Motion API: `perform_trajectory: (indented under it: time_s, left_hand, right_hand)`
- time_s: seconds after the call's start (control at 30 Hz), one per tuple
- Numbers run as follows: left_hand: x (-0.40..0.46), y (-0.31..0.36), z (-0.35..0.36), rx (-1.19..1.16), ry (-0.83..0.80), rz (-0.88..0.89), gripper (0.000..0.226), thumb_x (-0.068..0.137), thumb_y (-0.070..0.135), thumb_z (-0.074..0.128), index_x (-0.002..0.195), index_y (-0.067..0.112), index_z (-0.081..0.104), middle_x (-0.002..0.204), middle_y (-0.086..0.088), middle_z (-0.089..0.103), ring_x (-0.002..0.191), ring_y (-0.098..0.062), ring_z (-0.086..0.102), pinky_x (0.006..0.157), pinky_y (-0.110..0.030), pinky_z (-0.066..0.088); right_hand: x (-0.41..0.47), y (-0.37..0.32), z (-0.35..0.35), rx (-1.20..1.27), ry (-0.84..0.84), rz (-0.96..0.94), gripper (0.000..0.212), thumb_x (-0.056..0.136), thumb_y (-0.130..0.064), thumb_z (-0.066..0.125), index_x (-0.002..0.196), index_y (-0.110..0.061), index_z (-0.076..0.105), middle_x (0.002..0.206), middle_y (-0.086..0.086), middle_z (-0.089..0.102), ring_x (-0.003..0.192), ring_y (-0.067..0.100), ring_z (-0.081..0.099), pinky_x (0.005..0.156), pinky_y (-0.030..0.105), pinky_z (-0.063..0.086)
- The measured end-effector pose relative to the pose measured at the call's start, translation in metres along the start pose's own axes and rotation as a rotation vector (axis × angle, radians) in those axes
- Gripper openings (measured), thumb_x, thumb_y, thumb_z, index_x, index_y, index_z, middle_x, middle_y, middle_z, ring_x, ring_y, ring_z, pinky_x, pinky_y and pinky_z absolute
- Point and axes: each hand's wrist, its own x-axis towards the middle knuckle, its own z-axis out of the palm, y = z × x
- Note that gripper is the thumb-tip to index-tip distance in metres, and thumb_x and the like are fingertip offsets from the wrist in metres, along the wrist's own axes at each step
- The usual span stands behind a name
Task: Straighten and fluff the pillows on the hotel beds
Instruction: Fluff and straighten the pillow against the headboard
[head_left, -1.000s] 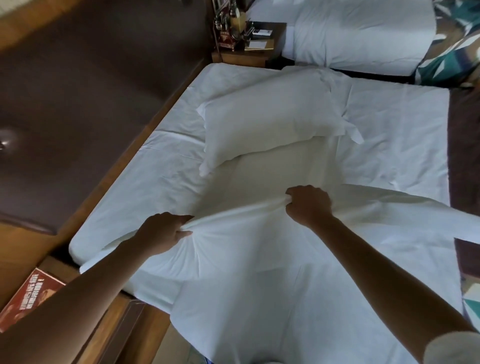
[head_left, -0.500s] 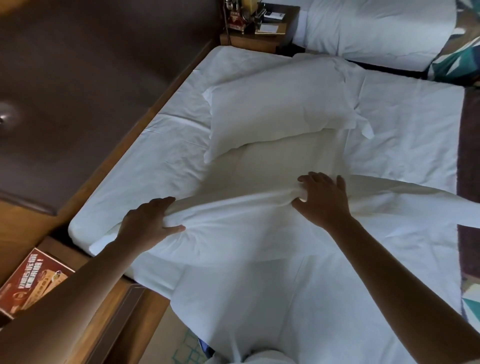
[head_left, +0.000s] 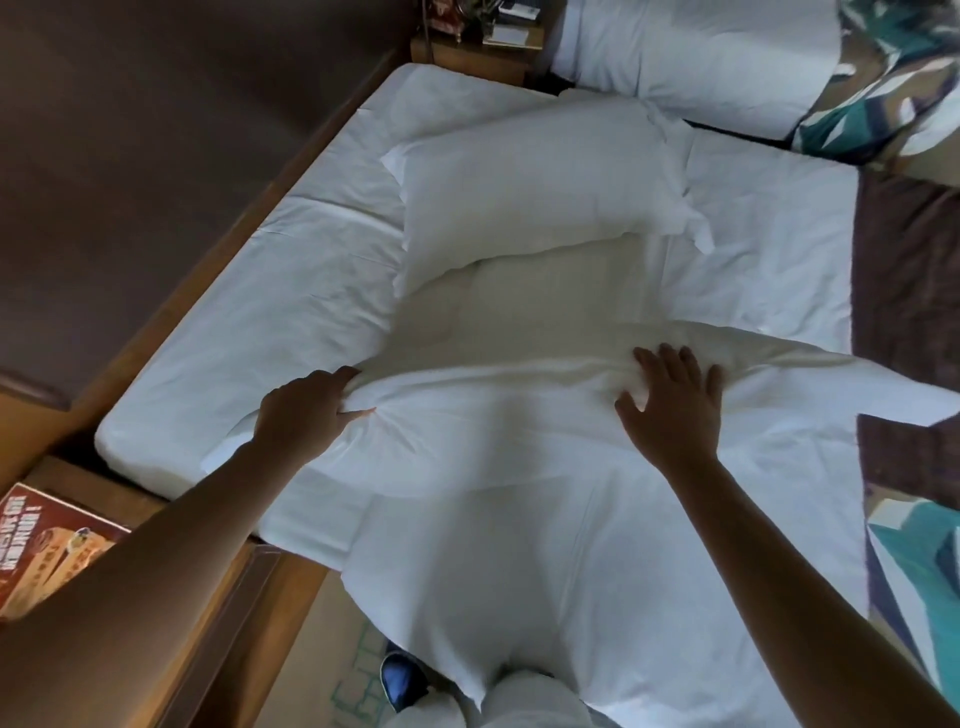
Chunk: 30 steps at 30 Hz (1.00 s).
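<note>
1. A near pillow (head_left: 493, 431) lies across the bed (head_left: 291, 312), its long side running left to right in front of the person.
2. The left hand (head_left: 306, 410) grips the pillow's left end; the fingers (head_left: 345, 382) are curled over a bunched fold of the white case, thumb underneath.
3. The right hand (head_left: 670, 400) lies flat on the pillow's right part, fingers straight and spread, pressing the fabric and holding nothing.
4. A far pillow (head_left: 540, 176) sits beyond, nearer the dark headboard (head_left: 171, 135), plump and slightly askew; its near edge seems to touch a cream panel of bedding, though the blur makes that uncertain.
5. A white duvet (head_left: 597, 597) covers the bed's near side.
6. A second bed (head_left: 696, 57) stands at the top right, with a nightstand (head_left: 478, 52) between the beds.
</note>
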Motion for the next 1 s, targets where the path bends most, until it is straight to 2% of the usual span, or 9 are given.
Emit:
perform_trajectory:
  time_s: [0.07,0.13,0.23,0.37,0.47,0.53,0.67,0.8,1.0]
  left_hand:
    - [-0.003,-0.009,0.007,0.009,0.021,0.028,0.066,0.094,0.064,0.056,0.148,0.027,0.05,0.113,-0.009,0.069,0.103,-0.036,0.07,0.076,-0.044,0.053]
    - [-0.007,-0.019,0.014,0.003,0.045,0.051,0.067,0.094,0.065,0.057,0.148,0.026,0.051,0.111,-0.01,0.07,0.101,-0.037,0.07,0.072,-0.043,0.053]
    - [-0.013,-0.032,0.025,-0.012,0.064,0.077,0.067,0.094,0.064,0.056,0.149,0.025,0.05,0.11,-0.011,0.07,0.099,-0.038,0.07,0.073,-0.044,0.054]
    - [-0.019,-0.036,0.027,0.042,0.06,0.129,0.067,0.095,0.065,0.052,0.15,0.027,0.048,0.108,-0.008,0.07,0.098,-0.034,0.07,0.072,-0.041,0.052]
    - [-0.032,-0.034,0.032,0.073,0.061,0.193,0.066,0.095,0.064,0.054,0.149,0.026,0.051,0.107,-0.009,0.072,0.096,-0.034,0.072,0.072,-0.04,0.054]
    - [-0.044,-0.032,0.037,0.058,0.04,0.227,0.065,0.095,0.062,0.057,0.148,0.024,0.053,0.113,-0.011,0.073,0.1,-0.035,0.073,0.078,-0.042,0.057]
    - [-0.055,-0.026,0.042,0.023,-0.029,0.219,0.068,0.094,0.064,0.056,0.153,0.031,0.046,0.13,-0.005,0.067,0.113,-0.03,0.069,0.088,-0.042,0.057]
    - [-0.041,-0.028,0.03,-0.012,-0.161,0.144,0.078,0.093,0.066,0.059,0.159,0.041,0.027,0.144,0.001,0.056,0.124,-0.026,0.062,0.096,-0.037,0.05]
    - [-0.02,-0.041,0.021,0.206,-0.101,0.172,0.065,0.102,0.059,0.046,0.161,0.041,0.024,0.111,-0.002,0.071,0.099,-0.025,0.072,0.075,-0.032,0.051]
  right_hand:
    - [-0.012,-0.013,-0.005,0.056,0.04,0.038,0.058,0.09,-0.033,0.065,0.144,-0.016,0.053,0.155,0.012,0.047,0.15,0.033,0.033,0.124,0.054,0.013]
    - [-0.03,-0.025,-0.01,0.189,0.17,0.108,0.05,0.086,-0.027,0.066,0.134,-0.014,0.061,0.143,0.011,0.059,0.139,0.032,0.047,0.118,0.052,0.029]
    - [-0.057,-0.035,-0.014,0.437,0.282,0.397,0.042,0.086,-0.032,0.065,0.123,-0.012,0.062,0.128,0.011,0.064,0.12,0.032,0.059,0.1,0.045,0.046]
    - [-0.068,-0.039,-0.01,0.811,-0.074,0.797,0.068,0.084,-0.071,0.058,0.117,-0.012,0.057,0.11,0.012,0.056,0.103,0.031,0.058,0.094,0.038,0.045]
    - [-0.052,-0.044,-0.011,1.101,-0.159,0.95,0.096,0.077,-0.082,0.059,0.145,-0.015,0.048,0.125,0.011,0.053,0.111,0.039,0.061,0.097,0.058,0.052]
    - [-0.032,-0.046,-0.009,1.175,-0.171,0.979,0.104,0.072,-0.086,0.059,0.151,-0.02,0.042,0.143,0.013,0.05,0.114,0.044,0.059,0.094,0.06,0.052]
    - [0.003,-0.056,0.01,1.073,-0.211,0.981,0.095,0.076,-0.077,0.065,0.145,-0.014,0.05,0.141,0.016,0.055,0.112,0.048,0.06,0.083,0.054,0.056]
    - [0.018,-0.068,0.027,0.803,-0.192,0.789,0.079,0.087,-0.064,0.058,0.135,-0.003,0.057,0.134,0.02,0.061,0.118,0.044,0.062,0.101,0.053,0.053]
    - [0.037,-0.083,0.02,0.532,-0.171,0.666,0.055,0.092,-0.042,0.043,0.132,-0.006,0.056,0.128,0.02,0.066,0.106,0.043,0.069,0.099,0.049,0.054]
